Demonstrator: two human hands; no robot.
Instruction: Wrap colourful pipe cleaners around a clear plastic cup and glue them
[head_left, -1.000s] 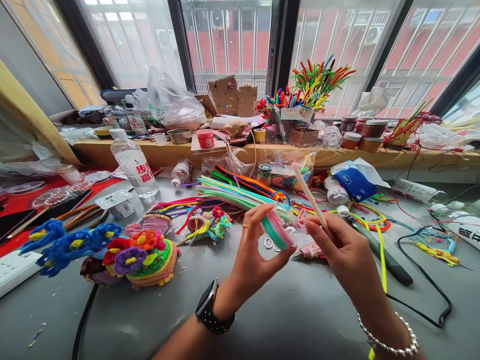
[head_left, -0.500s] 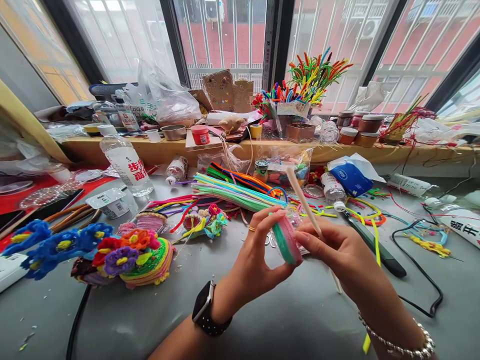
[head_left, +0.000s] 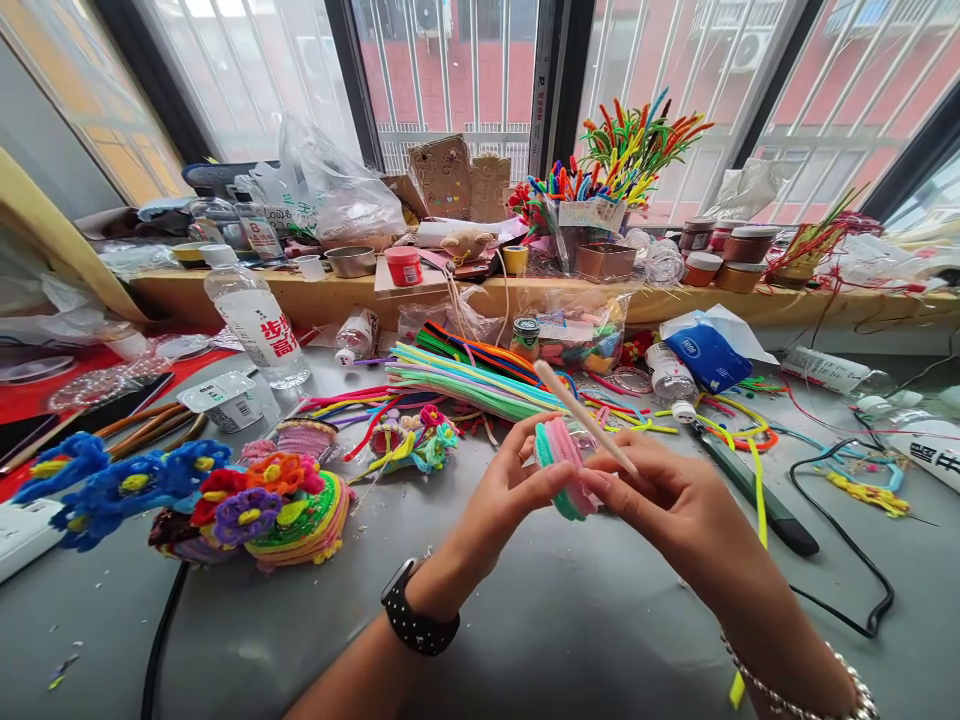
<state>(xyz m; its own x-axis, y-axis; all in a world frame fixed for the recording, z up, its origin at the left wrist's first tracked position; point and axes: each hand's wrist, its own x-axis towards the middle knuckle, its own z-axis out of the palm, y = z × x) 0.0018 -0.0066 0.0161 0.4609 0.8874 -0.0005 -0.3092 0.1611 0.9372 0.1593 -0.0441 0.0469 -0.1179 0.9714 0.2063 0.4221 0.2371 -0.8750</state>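
Note:
A small round coil of pink and mint-green pipe cleaner (head_left: 556,450) is gripped between the thumb and fingers of my left hand (head_left: 487,525), just above the table. My right hand (head_left: 686,510) is closed around a pale, whitish-pink pipe cleaner (head_left: 581,410), whose free end sticks up to the left. The right fingertips touch the coil's pink side. Whether the pale pipe cleaner joins the coil is hidden by the fingers. Behind my hands lies a bundle of pastel pipe cleaners (head_left: 465,380).
Coiled pieces with pipe-cleaner flowers (head_left: 247,515) stand at left. A water bottle (head_left: 259,320) is behind them. A dark-handled tool (head_left: 757,490) and black cable (head_left: 862,560) lie at right. Along the sill (head_left: 285,290) stand jars and a box of pipe-cleaner plants (head_left: 604,262).
The coil has been turned, and my left thumb now lies across its near side. The pale pipe cleaner's upper end has swung left and down.

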